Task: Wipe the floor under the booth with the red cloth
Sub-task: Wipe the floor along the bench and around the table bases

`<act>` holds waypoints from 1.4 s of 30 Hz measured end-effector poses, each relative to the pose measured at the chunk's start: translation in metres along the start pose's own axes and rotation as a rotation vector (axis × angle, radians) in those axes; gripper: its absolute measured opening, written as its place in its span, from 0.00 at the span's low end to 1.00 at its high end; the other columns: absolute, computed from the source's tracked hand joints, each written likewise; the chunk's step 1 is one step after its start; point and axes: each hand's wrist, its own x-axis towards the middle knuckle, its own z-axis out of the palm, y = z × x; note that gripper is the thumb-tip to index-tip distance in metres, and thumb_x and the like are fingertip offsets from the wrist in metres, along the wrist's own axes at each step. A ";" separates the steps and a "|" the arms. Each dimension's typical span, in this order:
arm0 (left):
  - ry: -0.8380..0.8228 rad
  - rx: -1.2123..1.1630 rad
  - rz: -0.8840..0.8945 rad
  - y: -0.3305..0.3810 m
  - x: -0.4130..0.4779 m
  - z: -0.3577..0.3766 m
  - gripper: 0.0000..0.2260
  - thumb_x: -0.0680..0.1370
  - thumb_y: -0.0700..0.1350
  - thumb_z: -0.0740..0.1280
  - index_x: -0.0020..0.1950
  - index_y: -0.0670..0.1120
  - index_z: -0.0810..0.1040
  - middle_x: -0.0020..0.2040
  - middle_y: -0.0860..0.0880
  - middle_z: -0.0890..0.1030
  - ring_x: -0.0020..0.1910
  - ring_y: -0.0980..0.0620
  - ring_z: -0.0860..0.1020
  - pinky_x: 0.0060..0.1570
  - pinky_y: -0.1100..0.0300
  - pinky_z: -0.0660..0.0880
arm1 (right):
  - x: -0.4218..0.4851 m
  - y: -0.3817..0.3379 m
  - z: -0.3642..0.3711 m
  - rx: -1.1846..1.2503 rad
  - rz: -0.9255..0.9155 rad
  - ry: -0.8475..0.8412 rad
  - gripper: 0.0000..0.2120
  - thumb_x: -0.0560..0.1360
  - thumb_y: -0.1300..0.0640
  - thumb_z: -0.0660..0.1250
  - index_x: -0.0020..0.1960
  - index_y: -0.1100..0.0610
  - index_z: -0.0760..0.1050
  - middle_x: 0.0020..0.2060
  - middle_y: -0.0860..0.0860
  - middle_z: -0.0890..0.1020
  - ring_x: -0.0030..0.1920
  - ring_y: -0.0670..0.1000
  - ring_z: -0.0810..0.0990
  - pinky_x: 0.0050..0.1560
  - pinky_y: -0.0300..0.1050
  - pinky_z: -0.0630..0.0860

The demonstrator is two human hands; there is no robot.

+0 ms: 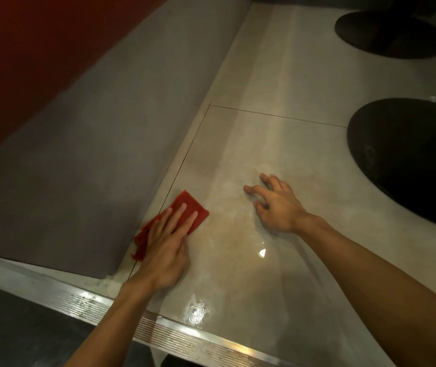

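The red cloth (185,205) lies flat on the glossy beige floor tile (277,144), close to the foot of the grey booth base (84,154). My left hand (167,242) presses down on the cloth with straight fingers, covering its near half. To the right, my right hand (275,202) props on the bare tile with spread, bent fingertips and holds nothing. Above the grey base, at the upper left, is the red booth seat (26,43).
Two black round table bases (410,160) (389,33) stand on the floor at the right. A ribbed metal threshold strip (158,327) runs across the near edge, with darker floor below it. Wet, shiny patches show on the tile near my hands.
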 end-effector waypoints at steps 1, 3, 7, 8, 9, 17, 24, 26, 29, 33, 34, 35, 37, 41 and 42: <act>0.006 -0.008 -0.015 0.003 0.008 0.001 0.26 0.76 0.50 0.47 0.75 0.56 0.60 0.78 0.55 0.55 0.77 0.53 0.48 0.75 0.50 0.48 | -0.001 -0.001 -0.001 0.002 0.001 -0.007 0.22 0.81 0.51 0.56 0.75 0.42 0.62 0.79 0.54 0.52 0.78 0.57 0.46 0.77 0.53 0.47; -0.008 -0.013 -0.045 0.009 0.023 0.002 0.26 0.76 0.47 0.49 0.75 0.55 0.60 0.78 0.55 0.55 0.77 0.52 0.48 0.75 0.50 0.46 | -0.001 -0.001 -0.001 0.001 0.001 -0.008 0.22 0.81 0.51 0.56 0.75 0.43 0.62 0.79 0.54 0.52 0.78 0.57 0.46 0.77 0.53 0.48; -0.036 -0.021 0.004 0.015 0.030 0.008 0.26 0.76 0.45 0.50 0.76 0.56 0.60 0.78 0.55 0.55 0.77 0.53 0.47 0.75 0.54 0.44 | -0.002 -0.002 -0.002 -0.002 0.007 0.000 0.22 0.81 0.50 0.56 0.75 0.42 0.62 0.79 0.54 0.52 0.78 0.57 0.46 0.77 0.52 0.47; -0.040 -0.034 0.039 0.013 0.027 0.008 0.26 0.77 0.44 0.51 0.75 0.55 0.61 0.77 0.55 0.56 0.77 0.53 0.48 0.75 0.53 0.46 | -0.002 -0.002 -0.002 0.000 0.008 0.001 0.22 0.82 0.50 0.56 0.75 0.42 0.62 0.79 0.54 0.52 0.78 0.57 0.46 0.77 0.52 0.47; -0.045 -0.048 0.070 0.011 0.021 0.008 0.25 0.77 0.43 0.52 0.75 0.55 0.62 0.77 0.56 0.57 0.77 0.53 0.49 0.75 0.51 0.49 | -0.002 -0.002 -0.002 0.001 0.005 -0.003 0.22 0.82 0.50 0.56 0.75 0.42 0.61 0.79 0.54 0.52 0.78 0.57 0.46 0.77 0.52 0.47; 0.108 0.028 -0.083 -0.005 -0.034 0.007 0.25 0.78 0.51 0.47 0.76 0.55 0.58 0.78 0.55 0.56 0.77 0.52 0.51 0.73 0.42 0.57 | -0.003 0.000 -0.003 0.013 -0.003 -0.009 0.22 0.82 0.50 0.55 0.76 0.42 0.60 0.79 0.53 0.50 0.79 0.56 0.44 0.77 0.52 0.46; 0.174 -0.055 -0.278 0.041 -0.058 0.023 0.28 0.75 0.52 0.47 0.77 0.53 0.58 0.78 0.54 0.54 0.76 0.48 0.48 0.73 0.42 0.50 | -0.001 0.002 0.002 0.008 -0.009 0.012 0.21 0.82 0.50 0.54 0.75 0.41 0.61 0.79 0.54 0.51 0.79 0.56 0.44 0.77 0.54 0.46; 0.162 -0.076 -0.275 0.055 -0.061 0.028 0.29 0.75 0.54 0.46 0.77 0.53 0.57 0.78 0.54 0.53 0.76 0.49 0.46 0.73 0.42 0.50 | -0.001 0.002 0.001 0.006 -0.013 0.005 0.21 0.82 0.50 0.54 0.75 0.41 0.61 0.79 0.54 0.51 0.79 0.56 0.44 0.77 0.54 0.45; 0.114 -0.060 -0.240 0.062 -0.063 0.034 0.27 0.77 0.50 0.49 0.78 0.54 0.55 0.79 0.55 0.51 0.76 0.50 0.44 0.74 0.43 0.49 | -0.001 0.003 0.002 0.003 -0.013 0.008 0.21 0.82 0.49 0.54 0.75 0.41 0.61 0.79 0.54 0.51 0.79 0.56 0.45 0.77 0.54 0.45; 0.052 -0.036 -0.171 0.044 -0.046 0.028 0.26 0.78 0.51 0.49 0.77 0.58 0.52 0.78 0.59 0.47 0.76 0.54 0.42 0.74 0.45 0.47 | -0.003 0.001 0.001 0.013 -0.004 0.012 0.22 0.82 0.50 0.55 0.75 0.42 0.62 0.79 0.54 0.52 0.79 0.56 0.45 0.77 0.52 0.46; 0.034 -0.015 -0.145 0.039 -0.038 0.026 0.25 0.79 0.54 0.47 0.77 0.60 0.51 0.78 0.60 0.47 0.76 0.55 0.42 0.74 0.46 0.46 | -0.004 0.000 0.000 0.027 -0.003 0.010 0.22 0.82 0.50 0.56 0.75 0.42 0.63 0.79 0.54 0.52 0.79 0.56 0.46 0.77 0.51 0.46; 0.016 0.009 -0.120 0.036 -0.028 0.025 0.25 0.79 0.56 0.44 0.77 0.61 0.50 0.78 0.60 0.47 0.76 0.54 0.42 0.74 0.47 0.46 | -0.005 0.000 -0.001 0.047 -0.002 0.013 0.21 0.81 0.50 0.57 0.74 0.43 0.64 0.78 0.55 0.53 0.78 0.56 0.47 0.77 0.51 0.48; -0.014 0.069 -0.094 0.033 -0.007 0.022 0.24 0.78 0.59 0.40 0.76 0.63 0.49 0.78 0.59 0.47 0.77 0.53 0.43 0.74 0.48 0.46 | -0.007 0.000 -0.004 0.094 0.009 0.023 0.20 0.80 0.51 0.60 0.72 0.44 0.68 0.77 0.58 0.55 0.78 0.57 0.50 0.77 0.50 0.52; -0.087 0.144 -0.039 0.034 0.033 0.018 0.25 0.78 0.60 0.39 0.76 0.62 0.52 0.78 0.59 0.48 0.77 0.54 0.43 0.73 0.50 0.42 | -0.017 0.004 -0.009 0.082 0.076 0.047 0.21 0.79 0.50 0.61 0.72 0.46 0.68 0.76 0.59 0.57 0.77 0.58 0.52 0.76 0.52 0.53; -0.108 0.147 -0.017 0.035 0.042 0.018 0.25 0.79 0.59 0.40 0.76 0.62 0.53 0.78 0.59 0.48 0.77 0.54 0.43 0.73 0.51 0.41 | -0.019 0.005 -0.009 0.069 0.093 0.048 0.21 0.80 0.50 0.61 0.73 0.47 0.67 0.76 0.59 0.57 0.77 0.58 0.51 0.76 0.51 0.53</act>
